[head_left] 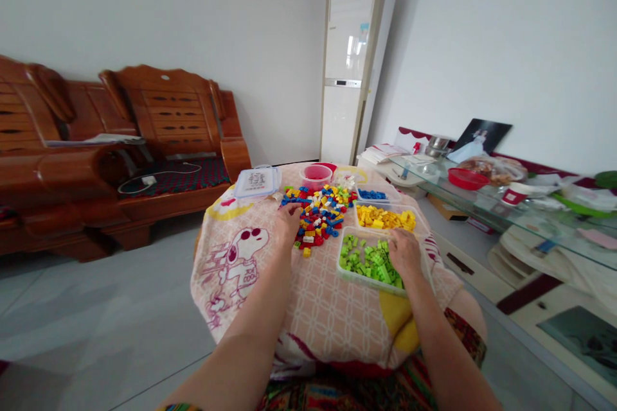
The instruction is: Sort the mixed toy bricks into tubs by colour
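Brick pile (319,213) under left hand (288,217) — green tray (348,275) under right hand (403,250).

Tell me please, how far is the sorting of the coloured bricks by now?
Done: trays already hold green bricks, yellow bricks and blue bricks, each colour apart. In hand: the left hand rests on the mixed pile and the right hand is over the green tray. Left: the mixed pile on the cloth is large, with red, blue, yellow and white pieces.
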Demonstrator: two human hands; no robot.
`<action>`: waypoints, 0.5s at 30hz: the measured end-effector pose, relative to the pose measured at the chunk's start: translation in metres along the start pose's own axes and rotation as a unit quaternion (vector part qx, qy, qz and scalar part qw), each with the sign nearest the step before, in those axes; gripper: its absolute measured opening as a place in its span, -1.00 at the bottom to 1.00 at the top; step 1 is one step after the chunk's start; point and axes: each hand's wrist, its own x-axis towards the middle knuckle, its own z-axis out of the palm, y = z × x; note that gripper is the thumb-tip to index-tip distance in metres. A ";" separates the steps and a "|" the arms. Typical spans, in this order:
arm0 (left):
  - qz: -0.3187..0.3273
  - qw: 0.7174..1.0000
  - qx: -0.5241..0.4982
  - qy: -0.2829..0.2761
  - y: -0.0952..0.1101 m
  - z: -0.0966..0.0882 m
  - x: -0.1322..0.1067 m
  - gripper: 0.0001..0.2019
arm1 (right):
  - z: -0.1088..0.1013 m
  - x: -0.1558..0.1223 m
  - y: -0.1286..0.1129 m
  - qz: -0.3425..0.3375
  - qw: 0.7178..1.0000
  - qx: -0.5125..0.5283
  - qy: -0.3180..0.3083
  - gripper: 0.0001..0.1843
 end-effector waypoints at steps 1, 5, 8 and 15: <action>0.017 1.000 -0.009 -0.014 0.008 0.005 -0.002 -0.73 | 0.000 0.000 -0.001 0.000 1.000 0.003 -0.001 -0.68; 0.085 0.986 -0.056 -0.133 0.044 0.035 -0.016 -0.79 | -0.002 0.001 -0.002 0.006 1.000 0.006 -0.010 -0.68; 0.148 0.962 -0.081 -0.213 0.066 0.062 -0.027 -0.71 | -0.001 0.002 -0.001 0.013 1.000 0.001 -0.019 -0.67; 0.163 0.958 -0.067 -0.226 0.077 0.082 -0.035 -0.61 | 0.003 0.000 0.003 0.015 1.000 0.012 -0.012 -0.67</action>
